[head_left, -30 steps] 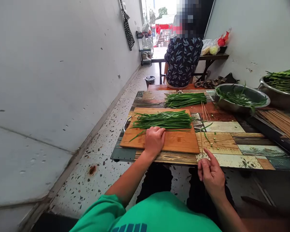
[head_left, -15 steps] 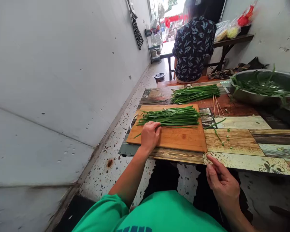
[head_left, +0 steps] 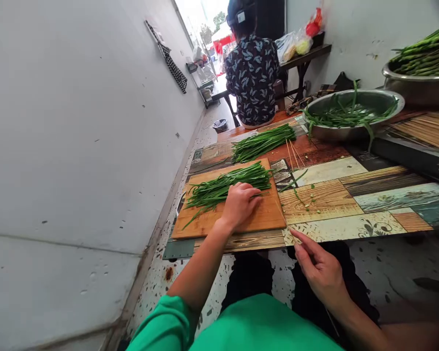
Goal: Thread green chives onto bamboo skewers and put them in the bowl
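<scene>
- Across the wooden board (head_left: 256, 223), on the near side of the worktop (head_left: 334, 226), lies a loose bunch of green stalks (head_left: 225, 184).
- The person's left hand (head_left: 238, 204) rests at the bunch's near edge, fingers bent and close together; I can't tell whether they grip any stalk.
- Just off the worktop's near edge, the right hand (head_left: 320, 268) has thumb and forefinger pinched on a thin skewer (head_left: 283, 217), its far end over the board's right edge.
- Beyond the board sits a second green bunch (head_left: 263, 143), with a few loose skewers (head_left: 294, 155) beside its right end.
- Farther right stands a metal bowl (head_left: 336, 133) with greens inside, some hanging over the rim.
- Past the worktop, another person (head_left: 254, 80) in a patterned shirt sits, back turned.
</scene>
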Demonstrator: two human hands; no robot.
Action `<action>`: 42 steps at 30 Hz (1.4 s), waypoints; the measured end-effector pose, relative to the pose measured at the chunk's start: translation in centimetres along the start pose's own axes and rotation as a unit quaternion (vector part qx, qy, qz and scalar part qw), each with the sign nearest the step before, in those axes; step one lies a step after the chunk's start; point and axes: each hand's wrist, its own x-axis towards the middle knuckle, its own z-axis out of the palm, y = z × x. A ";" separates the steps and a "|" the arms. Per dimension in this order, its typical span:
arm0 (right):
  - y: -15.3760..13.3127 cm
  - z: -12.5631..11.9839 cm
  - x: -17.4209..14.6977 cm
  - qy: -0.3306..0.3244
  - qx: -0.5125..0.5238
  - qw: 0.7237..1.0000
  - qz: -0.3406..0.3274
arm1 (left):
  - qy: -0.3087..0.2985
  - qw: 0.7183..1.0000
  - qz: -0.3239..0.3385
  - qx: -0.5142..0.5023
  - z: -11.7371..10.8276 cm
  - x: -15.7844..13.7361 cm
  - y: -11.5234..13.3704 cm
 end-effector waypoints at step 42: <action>-1.8 1.2 3.1 -0.047 -0.266 0.954 -0.132 | 0.011 0.994 -0.077 -0.072 1.8 -0.2 1.2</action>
